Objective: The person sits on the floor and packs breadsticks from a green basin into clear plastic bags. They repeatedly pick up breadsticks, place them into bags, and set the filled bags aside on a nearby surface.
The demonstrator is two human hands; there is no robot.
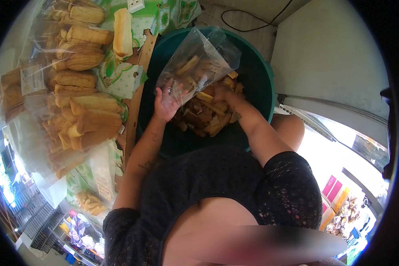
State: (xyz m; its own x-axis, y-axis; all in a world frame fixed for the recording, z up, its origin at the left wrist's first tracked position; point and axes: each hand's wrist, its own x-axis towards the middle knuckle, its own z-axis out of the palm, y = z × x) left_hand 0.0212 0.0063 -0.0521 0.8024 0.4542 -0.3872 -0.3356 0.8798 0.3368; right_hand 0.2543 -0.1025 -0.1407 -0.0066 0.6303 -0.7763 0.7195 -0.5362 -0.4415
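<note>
A large dark green tub (257,84) sits in front of me with a heap of golden-brown toasted bread pieces (206,117) in it. My left hand (165,103) grips the lower edge of a clear plastic bag (199,60) that stands tilted over the tub and holds several of the same pieces. My right hand (221,92) is down in the heap at the mouth of the bag, its fingers buried among the pieces, so I cannot see what they grip.
To the left, clear bags packed with pale bread rusks (82,111) are piled on a green patterned cloth (119,73). One loose loaf piece (123,31) lies at the top. A grey-white surface (328,57) stands to the right, with a black cable (252,24) behind the tub.
</note>
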